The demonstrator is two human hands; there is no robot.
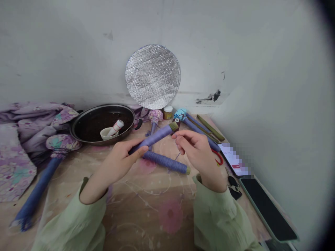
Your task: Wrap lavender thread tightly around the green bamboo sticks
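My left hand (120,158) is closed around a stick wrapped in smooth purple cloth (158,135), which slants up to the right and ends in a bare greenish tip. Close to that tip, my right hand (199,151) has thumb and fingers pinched together on a thin purple thread. A short length of the thread (178,156) shows below the fingers, just above a stick wound with purple thread (167,162). This wound stick lies on the table under the held one, with a bare end at its right.
A dark pan (104,108) holding a small white bowl (104,134) stands back left. Cloth-headed purple sticks (43,186) lie around. A silver disc (153,76) leans on the wall. Bare green sticks (210,127), red-handled scissors (220,158) and two phones (267,209) are at right.
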